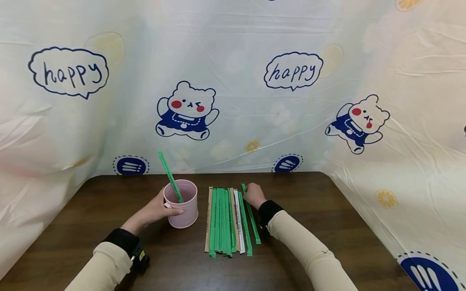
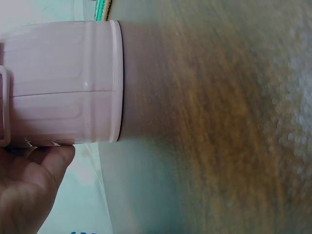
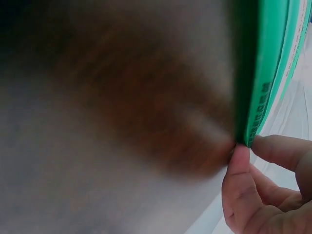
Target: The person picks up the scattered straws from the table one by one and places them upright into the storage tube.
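A pink bucket stands upright on the table, and my left hand grips it from its left side, thumb across the front. One green paper-wrapped straw leans inside it, its top well above the rim. My right hand pinches the far end of another green wrapped straw between thumb and finger. In the right wrist view, the fingertips meet at the end of that green straw. Left of it lies a row of wrapped straws, mostly green, with some brown and a white one.
The dark wooden table ends at a patterned curtain along its back and sides. The row of straws lies between the bucket and my right hand. A small handle sits on the bucket's side.
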A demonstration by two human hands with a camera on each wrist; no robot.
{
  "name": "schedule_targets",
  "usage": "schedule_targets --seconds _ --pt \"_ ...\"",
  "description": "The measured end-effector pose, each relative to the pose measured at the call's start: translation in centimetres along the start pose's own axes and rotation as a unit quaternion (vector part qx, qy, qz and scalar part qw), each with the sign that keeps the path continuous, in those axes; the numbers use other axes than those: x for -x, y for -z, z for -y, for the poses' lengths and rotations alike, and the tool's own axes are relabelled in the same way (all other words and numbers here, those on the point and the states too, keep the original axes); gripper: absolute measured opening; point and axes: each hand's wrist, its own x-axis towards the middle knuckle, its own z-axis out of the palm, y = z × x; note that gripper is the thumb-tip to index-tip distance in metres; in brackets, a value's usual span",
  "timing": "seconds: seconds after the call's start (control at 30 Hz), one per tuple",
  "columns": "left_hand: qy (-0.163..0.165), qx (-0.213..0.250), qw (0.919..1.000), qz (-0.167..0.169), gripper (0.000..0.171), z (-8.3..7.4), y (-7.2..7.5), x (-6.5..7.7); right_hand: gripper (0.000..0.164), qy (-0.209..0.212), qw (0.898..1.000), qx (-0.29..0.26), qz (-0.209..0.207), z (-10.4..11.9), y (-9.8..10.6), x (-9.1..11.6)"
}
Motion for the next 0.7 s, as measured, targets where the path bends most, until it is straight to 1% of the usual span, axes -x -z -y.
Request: schedule_targets --seconds 0.07,0.17,0.27,0.3,0.33,0.37,0.43,0.47,0.5,0.53,0.63,0.7 --pt "0.000 0.000 1.0000 0.000 0.100 0.0 0.0 0.0 0.035 0.005 1.000 -0.005 -0.004 0.1 0.1 0.1" --pt "0.000 0.001 1.0000 0.003 0.100 0.2 0.0 -0.1 0.053 0.009 1.000 -0.011 -0.001 0.1 0.2 0.3" --pt "-0.001 0.005 1.0000 0.007 0.099 0.4 -0.1 -0.1 0.056 0.006 1.000 -0.008 -0.010 -0.1 0.4 0.3" --pt "-0.002 0.006 1.0000 0.007 0.099 0.4 -0.1 -0.1 0.053 0.001 1.000 -0.006 -0.011 -0.1 0.5 0.3" --pt "-0.002 0.008 0.9999 0.007 0.099 0.4 -0.1 -0.1 0.046 -0.001 1.000 0.002 -0.019 -0.2 0.6 0.2" --pt "-0.003 0.009 0.9999 0.007 0.098 0.4 -0.1 -0.1 0.035 -0.004 1.000 0.006 -0.026 -0.1 0.8 0.1" --pt "-0.005 0.009 0.9999 0.006 0.098 0.3 -0.1 -0.1 0.005 -0.011 0.999 0.011 -0.037 0.0 1.2 -0.1" --pt "-0.006 0.009 0.9999 0.004 0.098 0.3 -0.1 -0.1 0.015 -0.013 0.999 0.013 -0.042 0.0 1.5 -0.2" --pt "-0.007 0.010 0.9999 0.003 0.098 0.2 -0.1 -0.1 0.029 -0.014 0.999 0.013 -0.048 0.2 1.7 -0.3" --pt "-0.008 0.010 0.9999 0.003 0.097 0.2 -0.1 -0.1 0.038 -0.012 0.998 0.017 -0.055 0.3 1.9 -0.5" --pt "-0.011 0.010 0.9999 0.003 0.097 0.0 0.0 0.0 0.039 -0.009 0.998 0.016 -0.064 0.7 2.6 -0.8" --pt "-0.013 0.011 0.9999 0.002 0.096 0.0 0.1 0.0 0.040 0.000 0.997 0.016 -0.073 1.2 3.1 -1.1"
